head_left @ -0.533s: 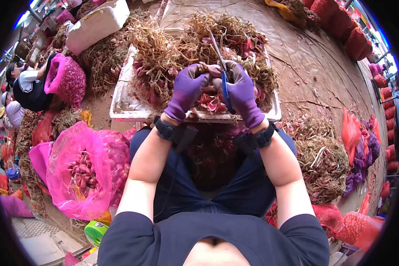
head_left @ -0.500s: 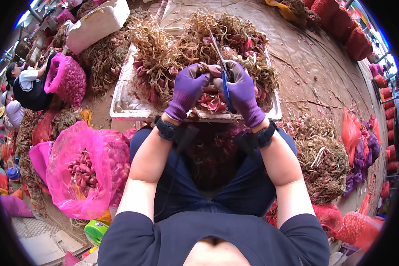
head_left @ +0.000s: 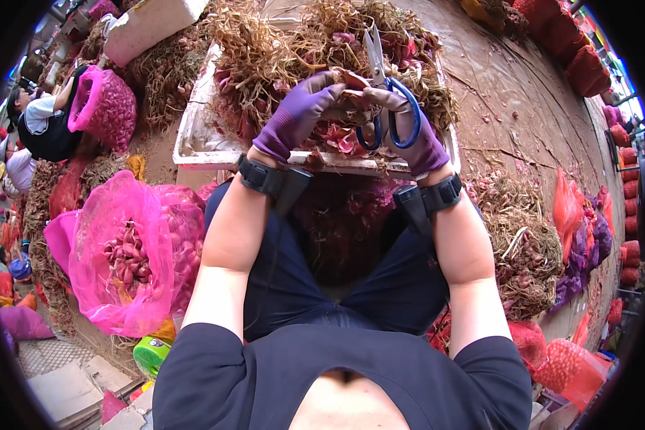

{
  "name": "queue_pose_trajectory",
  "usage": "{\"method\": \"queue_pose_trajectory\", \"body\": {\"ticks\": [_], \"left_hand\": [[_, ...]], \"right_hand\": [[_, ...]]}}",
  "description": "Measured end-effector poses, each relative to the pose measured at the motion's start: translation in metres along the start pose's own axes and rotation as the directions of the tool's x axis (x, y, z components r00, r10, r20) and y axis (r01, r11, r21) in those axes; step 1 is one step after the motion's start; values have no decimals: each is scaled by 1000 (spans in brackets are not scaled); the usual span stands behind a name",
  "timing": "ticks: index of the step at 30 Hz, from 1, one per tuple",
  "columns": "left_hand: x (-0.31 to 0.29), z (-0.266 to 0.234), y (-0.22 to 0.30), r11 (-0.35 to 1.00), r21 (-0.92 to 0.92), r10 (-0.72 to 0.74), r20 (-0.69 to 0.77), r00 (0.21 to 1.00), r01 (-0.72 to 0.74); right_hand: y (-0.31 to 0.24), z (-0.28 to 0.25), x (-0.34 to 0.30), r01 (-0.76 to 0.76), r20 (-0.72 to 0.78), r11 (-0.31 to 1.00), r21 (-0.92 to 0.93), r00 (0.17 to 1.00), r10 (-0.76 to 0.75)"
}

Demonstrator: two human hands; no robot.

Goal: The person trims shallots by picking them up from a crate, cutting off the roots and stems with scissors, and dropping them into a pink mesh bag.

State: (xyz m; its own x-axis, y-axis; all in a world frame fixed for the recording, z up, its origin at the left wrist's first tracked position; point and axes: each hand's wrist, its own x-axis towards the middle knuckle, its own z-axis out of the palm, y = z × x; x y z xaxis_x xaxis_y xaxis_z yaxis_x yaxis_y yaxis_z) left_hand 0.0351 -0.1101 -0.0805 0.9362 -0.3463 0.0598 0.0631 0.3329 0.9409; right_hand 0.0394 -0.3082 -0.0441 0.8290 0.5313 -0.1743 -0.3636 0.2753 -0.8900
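My left hand [head_left: 299,115], in a purple glove, is closed on a shallot [head_left: 352,79] above the tray. My right hand [head_left: 424,147], gloved the same way, holds scissors [head_left: 376,61] with blue handles, their blades pointing away from me. Its thumb and fingertips also meet the shallot from the right. Below both hands is a white foam tray [head_left: 192,136] heaped with shallots on dry, straw-coloured stalks [head_left: 254,72]. Loose reddish skins [head_left: 340,137] lie at the tray's near side.
Left of my legs stands a pink mesh bag [head_left: 93,287] with shallots [head_left: 127,254] inside. Dry stalks [head_left: 523,251] are heaped on the right. A white foam box [head_left: 150,32] and another person [head_left: 46,125] beside a pink bag [head_left: 107,107] are at far left. Red sacks [head_left: 588,70] line the far right.
Both hands have moved slightly apart at the wrists, with fingertips still together at the shallot. The scissors have turned in my right hand; both handle loops now show. The whole view has shifted a little.
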Motion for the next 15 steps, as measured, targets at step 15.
{"method": "queue_pose_trajectory", "body": {"ticks": [15], "left_hand": [[-3,25,-1,992,32,126,-262,957,-122]], "right_hand": [[14,15,8,241,-74,970,-16,968,-241]]}}
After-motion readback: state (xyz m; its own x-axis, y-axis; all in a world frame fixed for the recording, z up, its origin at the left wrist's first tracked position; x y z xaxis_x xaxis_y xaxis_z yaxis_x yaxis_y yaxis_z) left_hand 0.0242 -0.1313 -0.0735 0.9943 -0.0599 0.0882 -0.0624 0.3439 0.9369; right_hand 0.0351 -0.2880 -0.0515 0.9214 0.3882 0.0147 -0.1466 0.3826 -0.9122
